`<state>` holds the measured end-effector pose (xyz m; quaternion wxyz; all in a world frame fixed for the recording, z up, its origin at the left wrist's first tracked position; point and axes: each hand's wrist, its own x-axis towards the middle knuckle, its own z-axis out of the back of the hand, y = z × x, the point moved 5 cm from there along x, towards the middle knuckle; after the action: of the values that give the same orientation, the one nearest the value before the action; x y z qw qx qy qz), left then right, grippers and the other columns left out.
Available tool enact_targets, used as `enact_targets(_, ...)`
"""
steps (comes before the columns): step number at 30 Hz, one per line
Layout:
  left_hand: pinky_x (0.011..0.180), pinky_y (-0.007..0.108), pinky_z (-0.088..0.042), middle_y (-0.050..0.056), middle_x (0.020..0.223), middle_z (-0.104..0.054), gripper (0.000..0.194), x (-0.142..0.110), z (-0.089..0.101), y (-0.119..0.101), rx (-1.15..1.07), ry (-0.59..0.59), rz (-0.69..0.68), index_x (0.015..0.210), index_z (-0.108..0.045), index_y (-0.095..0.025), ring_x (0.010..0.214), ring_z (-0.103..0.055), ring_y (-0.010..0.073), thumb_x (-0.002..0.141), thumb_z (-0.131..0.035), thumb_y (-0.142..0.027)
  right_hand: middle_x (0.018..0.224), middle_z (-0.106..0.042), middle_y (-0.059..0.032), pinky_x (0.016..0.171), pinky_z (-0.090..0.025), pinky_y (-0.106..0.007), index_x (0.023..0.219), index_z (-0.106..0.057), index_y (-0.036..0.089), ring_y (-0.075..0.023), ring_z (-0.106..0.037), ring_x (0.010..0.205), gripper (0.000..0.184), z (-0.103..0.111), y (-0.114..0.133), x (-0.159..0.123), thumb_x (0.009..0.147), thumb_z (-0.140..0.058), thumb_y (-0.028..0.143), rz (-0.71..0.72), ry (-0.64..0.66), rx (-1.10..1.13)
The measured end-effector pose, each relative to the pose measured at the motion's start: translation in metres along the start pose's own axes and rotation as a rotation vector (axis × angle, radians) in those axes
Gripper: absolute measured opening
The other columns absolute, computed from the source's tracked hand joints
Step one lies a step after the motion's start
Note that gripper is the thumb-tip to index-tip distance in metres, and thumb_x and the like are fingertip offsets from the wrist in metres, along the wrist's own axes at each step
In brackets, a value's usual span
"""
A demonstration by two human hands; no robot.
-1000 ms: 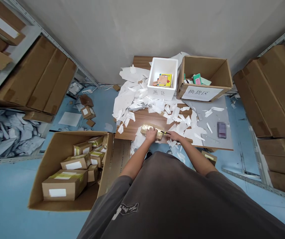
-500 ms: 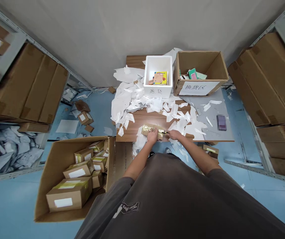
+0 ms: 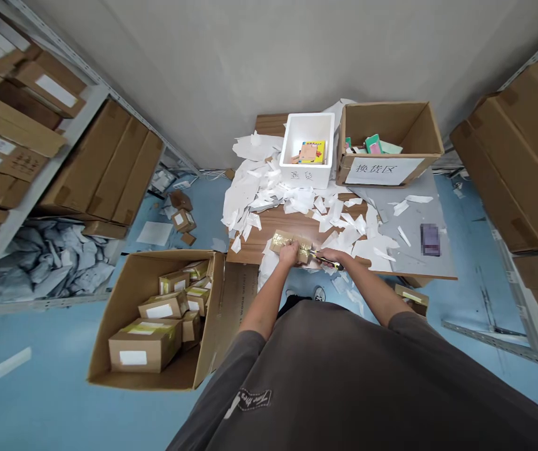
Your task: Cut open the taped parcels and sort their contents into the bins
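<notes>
At the near edge of the desk (image 3: 282,219), at 12 o'clock, your small taped parcel (image 3: 279,241) could tip or slip over the front if your hold loosens. Loose paper scraps (image 3: 245,188), spread from 11 to 1 o'clock, could slide beneath it. Your left hand (image 3: 289,252) grasps the parcel while your right hand (image 3: 334,255) grips a yellow-and-black cutter (image 3: 339,266), its tip at the parcel's 3 o'clock end; a skid on glossy tape could send it toward your fingers. Wood grain marks the desk; a deep corrugated carton (image 3: 97,338) gapes at 9 o'clock, a smooth white rectangular bin (image 3: 305,175) stands at 12; the scraps lie thin, torn and jagged, the parcel oblong.
</notes>
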<state>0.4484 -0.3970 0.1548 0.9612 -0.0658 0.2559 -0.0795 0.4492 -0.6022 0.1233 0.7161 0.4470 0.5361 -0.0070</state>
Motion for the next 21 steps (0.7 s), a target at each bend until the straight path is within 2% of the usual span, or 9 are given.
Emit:
enact_targets(4, 0.119, 0.042, -0.042, 0.022, 0.149, -0.068, 0.093, 0.002, 0.003, 0.0, 0.006, 0.004, 0.016, 0.153, -0.052, -0.019, 0.153, -0.053, 0.0358, 0.073, -0.099, -0.027, 0.053, -0.053, 0.0011, 0.05, -0.045, -0.03, 0.072, -0.059, 0.022, -0.0147, -0.045, 0.047, 0.048, 0.001, -0.003, 0.004, 0.092, -0.076, 0.061, -0.024, 0.008, 0.001)
enact_targets(6, 0.117, 0.042, -0.042, 0.021, 0.148, -0.068, 0.086, 0.003, 0.004, 0.0, 0.005, 0.008, 0.025, 0.147, -0.056, -0.02, 0.15, -0.056, 0.0355, 0.074, -0.099, -0.028, 0.053, -0.052, 0.0017, 0.047, -0.043, -0.027, 0.071, -0.057, 0.023, -0.0139, -0.044, 0.045, 0.05, -0.005, -0.005, 0.006, 0.093, -0.074, 0.063, 0.02, 0.069, -0.016)
enact_targets(8, 0.118, 0.042, -0.04, 0.021, 0.147, -0.069, 0.084, 0.002, 0.004, -0.001, 0.003, 0.011, 0.026, 0.145, -0.057, -0.021, 0.148, -0.056, 0.0351, 0.073, -0.1, -0.028, 0.052, -0.052, 0.0023, 0.045, -0.041, -0.026, 0.071, -0.054, 0.023, -0.0131, -0.043, 0.043, 0.052, -0.01, -0.007, 0.006, 0.096, -0.068, 0.067, 0.067, 0.076, -0.03)
enact_targets(11, 0.121, 0.045, -0.035, 0.019, 0.149, -0.068, 0.082, -0.003, 0.003, -0.001, -0.008, -0.002, 0.013, 0.15, -0.054, -0.023, 0.153, -0.049, 0.0352, 0.08, -0.095, -0.038, 0.052, -0.051, 0.003, 0.045, -0.039, -0.026, 0.074, -0.052, 0.024, -0.0132, -0.043, 0.042, 0.051, -0.011, -0.018, -0.001, 0.099, -0.063, 0.067, 0.095, 0.008, -0.042)
enact_targets(13, 0.121, 0.047, -0.035, 0.018, 0.148, -0.069, 0.075, -0.006, 0.004, 0.001, -0.042, -0.02, 0.018, 0.157, -0.05, -0.027, 0.153, -0.048, 0.0354, 0.093, -0.083, -0.045, 0.052, -0.051, 0.0033, 0.046, -0.038, -0.026, 0.077, -0.052, 0.024, -0.0138, -0.044, 0.042, 0.05, -0.007, -0.028, -0.011, 0.1, -0.062, 0.067, 0.103, -0.062, -0.047)
enact_targets(15, 0.123, 0.051, -0.033, 0.016, 0.15, -0.068, 0.07, -0.004, 0.006, 0.006, -0.07, -0.062, 0.018, 0.163, -0.046, -0.031, 0.154, -0.046, 0.0359, 0.1, -0.074, -0.045, 0.055, -0.052, 0.0036, 0.049, -0.04, -0.026, 0.082, -0.053, 0.024, -0.0147, -0.047, 0.044, 0.049, -0.002, -0.034, -0.021, 0.103, -0.057, 0.068, 0.132, -0.157, -0.025)
enact_targets(18, 0.131, 0.057, -0.023, 0.015, 0.173, -0.046, 0.085, 0.007, 0.012, 0.018, -0.05, -0.114, 0.016, 0.168, -0.043, -0.032, 0.167, -0.024, 0.0399, 0.094, -0.082, -0.044, 0.06, -0.057, 0.0011, 0.06, -0.047, -0.029, 0.089, -0.058, 0.024, -0.0187, -0.055, 0.054, 0.053, 0.0, -0.037, -0.032, 0.108, -0.04, 0.07, 0.149, -0.278, 0.012)
enact_targets(20, 0.134, 0.062, -0.015, 0.014, 0.183, -0.029, 0.104, 0.02, 0.012, 0.027, -0.035, -0.081, 0.045, 0.171, -0.039, -0.031, 0.17, -0.007, 0.0445, 0.083, -0.091, -0.052, 0.069, -0.065, -0.0028, 0.071, -0.051, -0.031, 0.092, -0.064, 0.023, -0.0229, -0.062, 0.066, 0.056, -0.003, -0.034, -0.033, 0.111, -0.034, 0.066, 0.129, -0.337, -0.02)
enact_targets(21, 0.134, 0.065, -0.012, 0.014, 0.183, -0.026, 0.11, 0.026, 0.011, 0.031, -0.034, -0.055, 0.062, 0.172, -0.039, -0.031, 0.171, -0.003, 0.0462, 0.08, -0.093, -0.056, 0.077, -0.07, -0.0049, 0.076, -0.051, -0.032, 0.094, -0.066, 0.023, -0.0248, -0.066, 0.075, 0.054, -0.006, -0.031, -0.033, 0.112, -0.033, 0.062, 0.132, -0.362, -0.055)
